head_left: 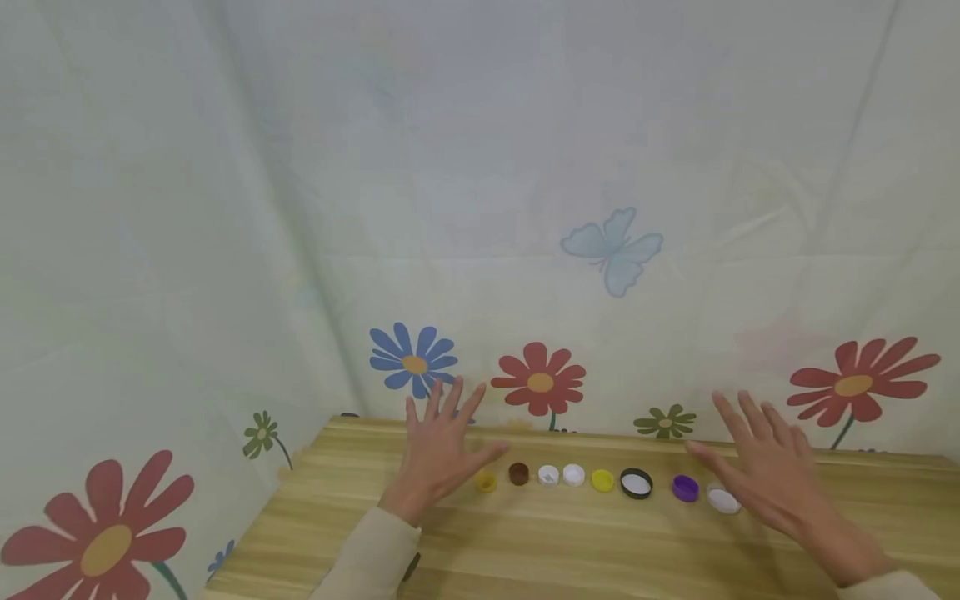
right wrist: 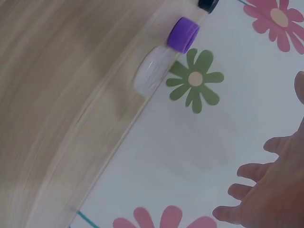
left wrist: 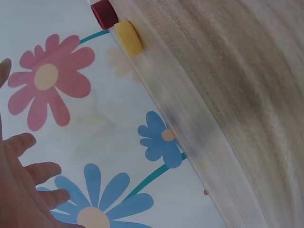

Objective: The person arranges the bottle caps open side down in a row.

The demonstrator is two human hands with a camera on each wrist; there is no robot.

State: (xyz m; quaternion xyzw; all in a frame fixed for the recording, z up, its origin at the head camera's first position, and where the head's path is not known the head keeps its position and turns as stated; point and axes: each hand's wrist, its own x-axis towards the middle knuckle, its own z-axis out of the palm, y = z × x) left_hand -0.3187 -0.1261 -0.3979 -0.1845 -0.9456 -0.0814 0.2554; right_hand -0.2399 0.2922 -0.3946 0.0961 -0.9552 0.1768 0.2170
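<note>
Several bottle caps lie in a row on the wooden table. From left to right in the head view they are an orange-yellow cap [head_left: 487, 481], a brown cap [head_left: 519, 474], two white caps [head_left: 573, 475], a yellow cap [head_left: 602, 480], a black-rimmed cap [head_left: 637, 483], a purple cap [head_left: 686, 488] and a whitish cap [head_left: 723, 499]. My left hand [head_left: 438, 446] is raised with fingers spread, nearest the orange-yellow cap, holding nothing. Over the row's right end my right hand [head_left: 772, 475] also spreads its fingers, partly overlapping the whitish cap and holding nothing.
The wooden table [head_left: 570, 542] ends at a pale cloth backdrop [head_left: 465, 167] printed with flowers and a butterfly. A small dark object [head_left: 411, 567] shows beside the left sleeve [head_left: 375, 554].
</note>
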